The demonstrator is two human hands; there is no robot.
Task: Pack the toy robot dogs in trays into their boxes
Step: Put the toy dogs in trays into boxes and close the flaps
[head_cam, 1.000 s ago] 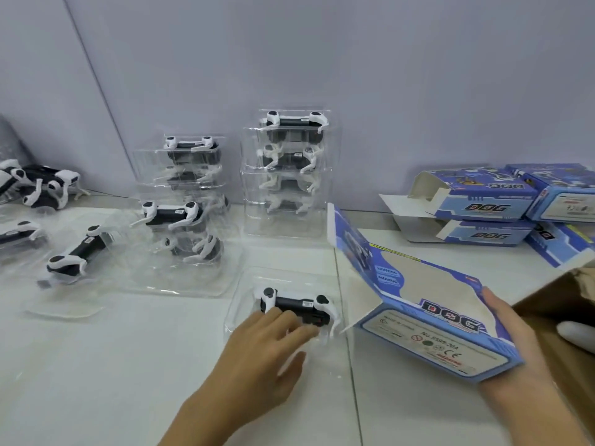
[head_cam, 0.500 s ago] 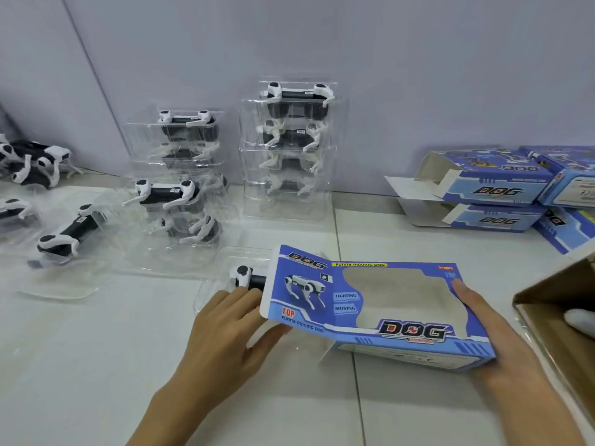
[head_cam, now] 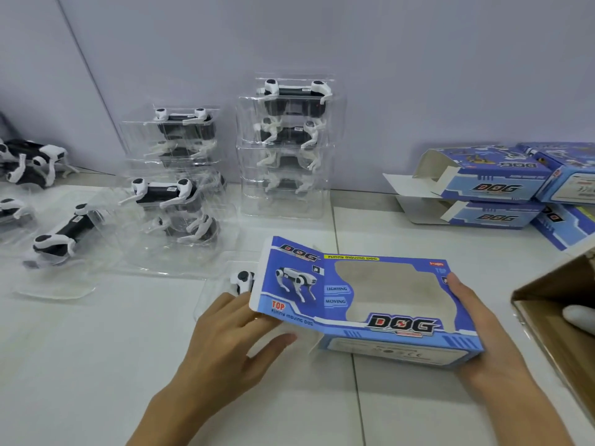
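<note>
**Blue box over the trayed dog, a hand at each end**

In the lower middle of the frame we see the blue window box [head_cam: 363, 304] lying on its side on the white table [head_cam: 80, 365], its open left flap lifted over a clear tray [head_cam: 219, 284]. Of the toy robot dog [head_cam: 243, 281] in that tray, only a white and black end shows, just left of the flap; the rest is hidden behind the box.

Our left hand [head_cam: 225, 342] sits at the lower left of the box. Its fingers reach forward to the near edge of the tray, partly under the flap, and the thumb points right beneath the flap. We cannot tell whether those fingers pinch the tray or only press on it. Our right hand [head_cam: 483, 342] holds the right end of the box: fingers laid along the end wall, palm under the lower right corner.

At upper centre stands a tall stack of trayed dogs [head_cam: 289, 140] against the grey wall [head_cam: 322, 37]. A shorter stack [head_cam: 183, 133] stands to its left, with more trayed dogs [head_cam: 164, 197] in front of it. Loose dogs [head_cam: 32, 162] lie at the far left edge, and one dog [head_cam: 61, 236] lies in an open tray at centre left.

At the upper right, well apart from our hands, are the other blue boxes [head_cam: 489, 181], piled, two with flaps open toward the left. A brown carton [head_cam: 547, 317] fills the lower right edge, with something white [head_cam: 579, 317] inside it.
</note>
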